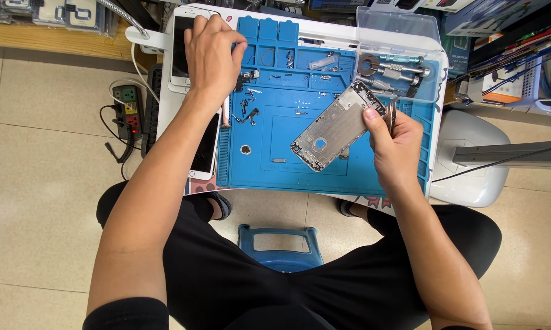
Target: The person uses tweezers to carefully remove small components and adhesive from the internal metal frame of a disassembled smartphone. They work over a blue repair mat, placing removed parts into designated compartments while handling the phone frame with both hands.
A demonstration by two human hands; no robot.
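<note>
My right hand [393,137] grips the upper corner of a bare silver phone housing [333,128], lifted at a tilt over the blue repair mat [275,165]; a pair of tweezers [390,116] is pinched in the same hand. My left hand [211,52] reaches to the mat's upper left with its fingers curled, pressing on small dark phone parts [248,76] at the mat's edge. Whether it grips one of them I cannot tell. Tiny screws and small brackets [246,110] lie scattered on the mat between my hands.
A white phone [181,46] lies under my left wrist, a second phone [205,150] beside my forearm. A clear plastic box [397,67] with screwdrivers sits at the mat's upper right. A power strip [129,110] lies on the floor at left, a blue stool [278,244] below.
</note>
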